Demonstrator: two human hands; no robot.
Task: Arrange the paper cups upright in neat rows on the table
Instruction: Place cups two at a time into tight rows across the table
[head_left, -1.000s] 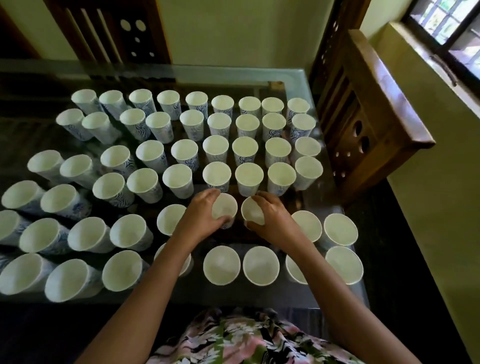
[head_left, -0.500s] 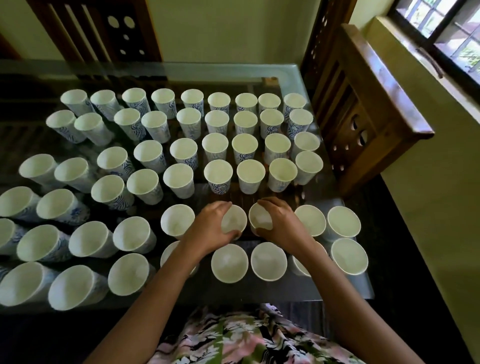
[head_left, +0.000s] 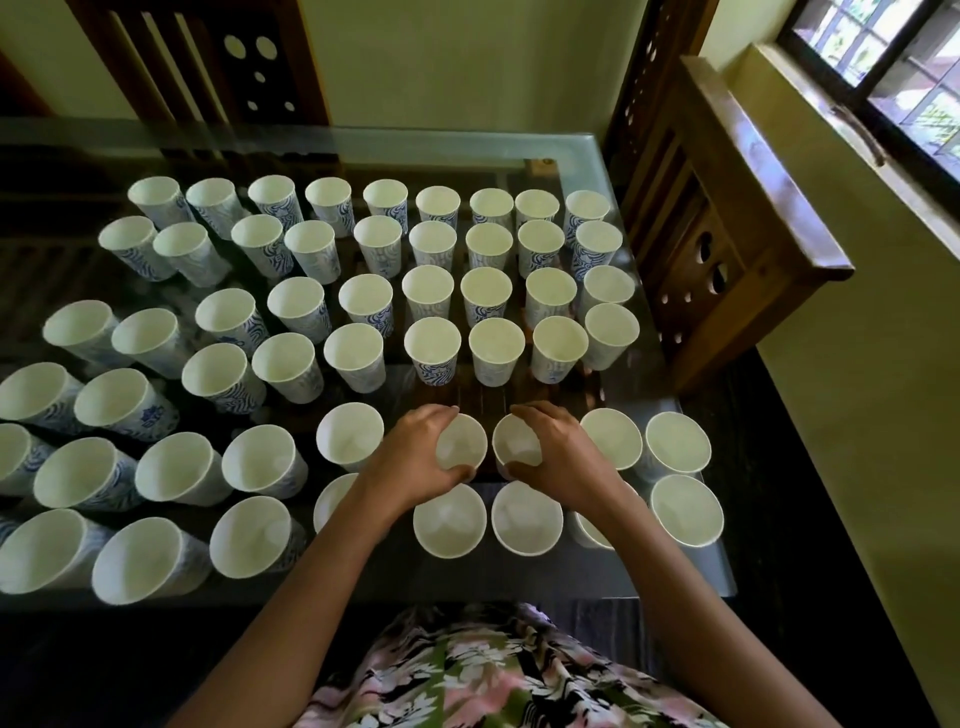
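Many white paper cups with blue patterns stand upright in rows on a glass table (head_left: 571, 150). My left hand (head_left: 415, 457) grips one cup (head_left: 462, 441) in the second row from the front. My right hand (head_left: 561, 457) grips the cup (head_left: 514, 444) beside it. Both cups stand close together, rims nearly touching. Directly in front of them stand two more cups (head_left: 449, 519) (head_left: 527, 517). To the right are several cups (head_left: 678, 441), partly hidden by my right forearm.
A wooden chair (head_left: 727, 234) stands against the table's right edge and another chair (head_left: 208, 57) at the far side. A window (head_left: 883, 62) is at the upper right. The table's front edge (head_left: 519, 590) lies just before my flowered clothing.
Both hands with their two cups have shifted slightly toward me, and the two cups stand closer together. The view has tilted a little; the other cups stay in place.
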